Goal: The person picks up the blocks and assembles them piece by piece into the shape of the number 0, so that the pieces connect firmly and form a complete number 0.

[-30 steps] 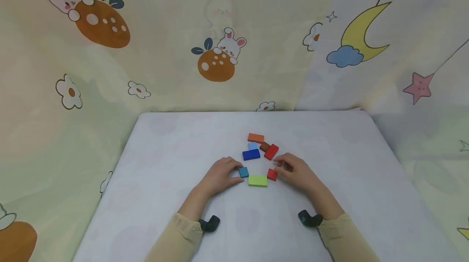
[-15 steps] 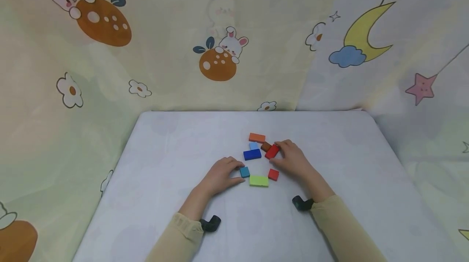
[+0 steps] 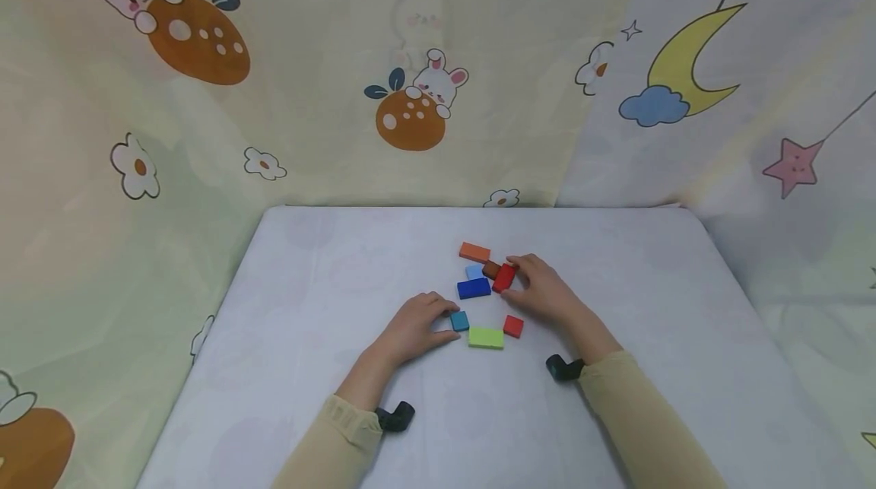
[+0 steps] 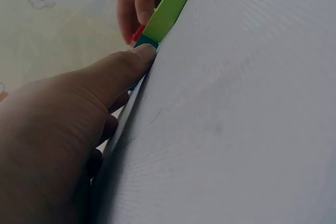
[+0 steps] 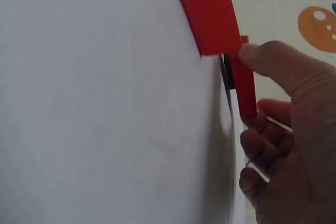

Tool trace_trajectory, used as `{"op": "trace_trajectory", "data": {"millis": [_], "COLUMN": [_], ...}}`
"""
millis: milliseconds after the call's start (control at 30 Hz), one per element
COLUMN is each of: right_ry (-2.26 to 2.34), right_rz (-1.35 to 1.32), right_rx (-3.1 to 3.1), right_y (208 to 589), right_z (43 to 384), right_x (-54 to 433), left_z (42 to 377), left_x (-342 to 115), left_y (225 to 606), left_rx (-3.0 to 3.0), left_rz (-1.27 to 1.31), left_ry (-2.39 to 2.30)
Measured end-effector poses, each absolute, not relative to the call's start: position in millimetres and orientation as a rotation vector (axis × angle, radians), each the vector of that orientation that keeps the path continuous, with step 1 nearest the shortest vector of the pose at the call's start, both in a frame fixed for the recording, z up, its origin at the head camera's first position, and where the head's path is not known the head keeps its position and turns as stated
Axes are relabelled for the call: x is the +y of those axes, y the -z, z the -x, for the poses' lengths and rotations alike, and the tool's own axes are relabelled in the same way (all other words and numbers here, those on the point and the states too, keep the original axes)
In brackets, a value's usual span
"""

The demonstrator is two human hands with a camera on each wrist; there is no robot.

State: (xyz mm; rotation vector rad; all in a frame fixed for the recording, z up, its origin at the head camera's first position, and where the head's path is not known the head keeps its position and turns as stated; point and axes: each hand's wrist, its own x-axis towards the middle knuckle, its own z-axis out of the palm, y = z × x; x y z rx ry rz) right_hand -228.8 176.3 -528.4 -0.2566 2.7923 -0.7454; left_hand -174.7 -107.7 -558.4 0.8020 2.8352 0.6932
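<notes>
Right now my right hand [image 3: 544, 293] has its thumb and fingers on the long red block [image 3: 504, 278], pinching it by its two ends where it lies slanted toward the far side of the group. My left hand [image 3: 411, 325] holds the teal block [image 3: 459, 321] between thumb and forefinger; in the left wrist view my thumb tip sits against it. All these pieces lie near the middle of the white-covered bench [image 3: 308, 261]. Just beyond the long red block, on its left, is the brown block [image 3: 490, 269], and past that the orange block [image 3: 474, 252] lies at a slight angle. The light blue block [image 3: 474, 272] sits right behind the dark blue block [image 3: 474, 289], which is to the left of the red one I am pinching. Nearest me, the lime green block [image 3: 486, 338] lies lengthwise between the teal one and the small red block [image 3: 513, 326]; I cannot tell whether that small one touches it. My tan sleeves [image 3: 331, 439] reach in from below, a dark device [image 3: 395, 417] on each wrist. Around the far edge hangs a printed cloth [image 3: 315, 93] with rabbits and flowers.
</notes>
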Motion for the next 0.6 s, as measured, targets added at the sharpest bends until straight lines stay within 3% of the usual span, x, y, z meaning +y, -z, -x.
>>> {"op": "trace_trajectory", "data": {"millis": [600], "right_ry": [0.708], "right_rz": [0.531], "right_rx": [2.749], "right_y": [523.8], "right_z": [204.5], "right_x": [205.0], "left_z": [174.7], "left_x": [-106.1], "left_y": [555.9], "left_rx": [2.857], "left_rz": [-0.831], "left_ry": [-0.683]}}
